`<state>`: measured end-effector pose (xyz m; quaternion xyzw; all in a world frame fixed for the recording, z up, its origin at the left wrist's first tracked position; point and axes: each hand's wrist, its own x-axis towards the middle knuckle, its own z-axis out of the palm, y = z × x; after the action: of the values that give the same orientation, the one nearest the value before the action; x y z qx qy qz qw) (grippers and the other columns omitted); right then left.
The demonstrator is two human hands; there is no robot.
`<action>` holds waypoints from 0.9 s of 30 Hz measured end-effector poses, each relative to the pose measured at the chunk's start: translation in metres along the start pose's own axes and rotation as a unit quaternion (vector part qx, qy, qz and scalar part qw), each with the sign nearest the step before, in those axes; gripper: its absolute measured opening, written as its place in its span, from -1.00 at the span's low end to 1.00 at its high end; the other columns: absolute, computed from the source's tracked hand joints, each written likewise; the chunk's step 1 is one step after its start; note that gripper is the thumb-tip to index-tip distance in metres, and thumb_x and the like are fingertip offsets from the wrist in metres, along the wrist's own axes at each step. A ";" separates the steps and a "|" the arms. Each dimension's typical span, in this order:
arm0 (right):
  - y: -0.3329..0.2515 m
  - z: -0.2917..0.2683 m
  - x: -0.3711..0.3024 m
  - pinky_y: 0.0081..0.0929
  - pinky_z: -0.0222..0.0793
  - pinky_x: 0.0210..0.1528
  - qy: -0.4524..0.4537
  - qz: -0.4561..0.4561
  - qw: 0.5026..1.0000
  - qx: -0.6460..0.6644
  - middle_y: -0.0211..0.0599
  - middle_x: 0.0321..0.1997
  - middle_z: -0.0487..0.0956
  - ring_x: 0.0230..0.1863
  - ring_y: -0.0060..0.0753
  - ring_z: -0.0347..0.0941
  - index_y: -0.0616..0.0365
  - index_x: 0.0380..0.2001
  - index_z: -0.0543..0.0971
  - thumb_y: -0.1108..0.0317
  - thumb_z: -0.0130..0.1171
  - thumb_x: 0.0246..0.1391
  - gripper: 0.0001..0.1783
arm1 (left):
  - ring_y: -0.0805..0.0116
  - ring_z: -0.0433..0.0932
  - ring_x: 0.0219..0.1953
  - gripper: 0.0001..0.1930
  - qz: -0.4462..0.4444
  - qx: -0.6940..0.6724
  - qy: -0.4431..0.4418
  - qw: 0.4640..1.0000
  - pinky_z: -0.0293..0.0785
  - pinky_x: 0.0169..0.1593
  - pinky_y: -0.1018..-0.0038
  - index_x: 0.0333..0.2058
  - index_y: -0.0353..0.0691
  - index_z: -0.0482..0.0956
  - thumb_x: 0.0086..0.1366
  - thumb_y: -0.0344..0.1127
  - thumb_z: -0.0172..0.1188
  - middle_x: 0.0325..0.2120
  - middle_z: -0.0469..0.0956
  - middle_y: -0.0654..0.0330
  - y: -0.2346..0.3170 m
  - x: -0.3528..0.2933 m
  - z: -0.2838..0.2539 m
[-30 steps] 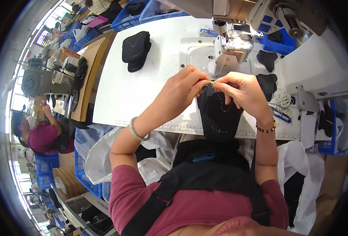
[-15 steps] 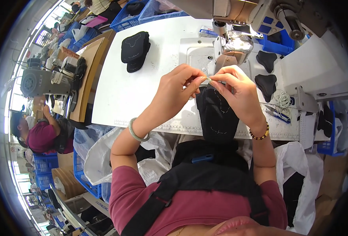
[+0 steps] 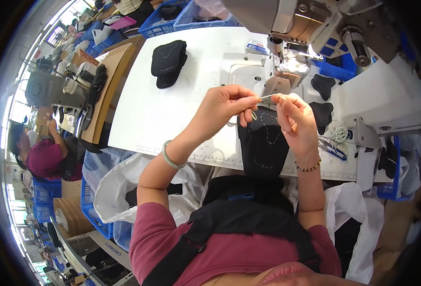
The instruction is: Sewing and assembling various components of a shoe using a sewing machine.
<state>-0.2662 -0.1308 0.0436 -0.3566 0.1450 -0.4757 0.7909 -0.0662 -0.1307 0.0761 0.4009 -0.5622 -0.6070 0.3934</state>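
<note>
Above the table's front edge, my left hand (image 3: 230, 106) pinches one end of a short, thin pale cord (image 3: 266, 97). A small yellow-green loop (image 3: 254, 115) hangs under its fingertips; I cannot tell whether it belongs to the cord. The other end is pinched by my right hand (image 3: 296, 117), its fingers curled. Just below the hands, a black padded fabric piece (image 3: 264, 150) with white stitched lines lies over the table edge toward my lap, touched by neither hand as far as I see. My right hand partly covers its upper right side.
A sewing machine (image 3: 289, 69) stands beyond my hands on the white table (image 3: 139, 114). Stacked black pieces (image 3: 169, 59) lie at far left. On the right are smaller black pads (image 3: 323, 87), a coil of pale cord (image 3: 338, 132) and blue-handled snips (image 3: 333, 150). Another person (image 3: 48, 157) sits at left.
My hands have moved apart, the right one turning outward, so a length of cord now shows between them. The view has shifted slightly; the black padded piece stays on the table edge.
</note>
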 end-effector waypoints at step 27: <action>-0.005 0.014 0.000 -0.32 0.17 -0.09 0.046 -0.288 0.738 -0.609 -0.29 -0.28 0.31 -0.22 -0.24 0.25 0.13 -0.38 0.53 0.40 0.27 -0.07 -0.85 | 0.51 0.52 -0.56 -0.83 -0.004 -0.086 0.002 0.996 0.46 -0.47 0.64 -0.32 -0.45 0.56 0.21 -0.42 0.18 -0.55 0.56 0.14 0.010 -0.003 -0.001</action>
<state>-0.2614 -0.1257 0.0571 -0.7642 0.3304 -0.5071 0.2229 -0.0637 -0.1284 0.0859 0.3690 -0.5059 -0.6539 0.4246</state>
